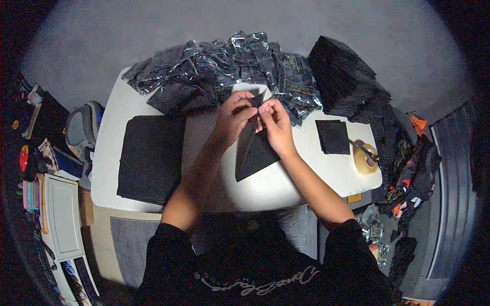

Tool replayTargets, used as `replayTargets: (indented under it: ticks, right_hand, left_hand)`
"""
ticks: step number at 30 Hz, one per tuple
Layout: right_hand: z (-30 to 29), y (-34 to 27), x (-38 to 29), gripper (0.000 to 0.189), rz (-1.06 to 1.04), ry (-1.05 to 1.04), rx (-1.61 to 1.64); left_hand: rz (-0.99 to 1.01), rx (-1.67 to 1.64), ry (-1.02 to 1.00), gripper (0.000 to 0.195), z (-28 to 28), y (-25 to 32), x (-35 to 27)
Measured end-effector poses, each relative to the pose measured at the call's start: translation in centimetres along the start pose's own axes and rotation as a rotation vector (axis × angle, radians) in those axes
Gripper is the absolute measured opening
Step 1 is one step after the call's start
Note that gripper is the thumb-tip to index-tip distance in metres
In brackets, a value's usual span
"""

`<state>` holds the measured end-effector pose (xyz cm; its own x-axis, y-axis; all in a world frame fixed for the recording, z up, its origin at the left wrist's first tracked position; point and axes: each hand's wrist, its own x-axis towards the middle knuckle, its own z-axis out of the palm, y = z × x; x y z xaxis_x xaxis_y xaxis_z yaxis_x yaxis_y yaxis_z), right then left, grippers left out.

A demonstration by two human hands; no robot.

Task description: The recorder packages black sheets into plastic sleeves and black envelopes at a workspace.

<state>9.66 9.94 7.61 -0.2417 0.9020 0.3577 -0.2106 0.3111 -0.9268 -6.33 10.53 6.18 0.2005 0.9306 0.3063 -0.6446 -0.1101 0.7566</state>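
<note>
Over the middle of a white table [268, 191], both hands meet at the upper edge of a folded black cloth-like piece [260, 155]. My left hand [235, 118] pinches its upper corner between thumb and fingers. Close beside it on the right, my right hand [273, 120] grips the same edge with bent fingers. The piece hangs down to a point near the table. A stack of black sheets [151, 158] lies to the left. To the right is a small black folded stack [333, 137].
Clear plastic packets with black contents [229, 63] cover the far edge. A tall black stack [344, 76] stands at the back right. A roll of tape [365, 160] with a dark tool across it lies at the right edge. A white cabinet [63, 214] stands at lower left.
</note>
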Motion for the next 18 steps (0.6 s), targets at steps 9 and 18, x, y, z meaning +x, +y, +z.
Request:
replayTargets:
  ticks: [9,18]
  right_hand:
    - [-0.02,-0.14,-0.13,0.011,0.03,0.01,0.007]
    - [-0.07,0.12,0.37,0.014,0.043,0.01,0.018]
  left_hand:
    - [0.196,0.426,-0.008,0.033,-0.47,-0.28,-0.16]
    - [0.016,-0.076,0.014,0.025,-0.44,-0.7,0.32]
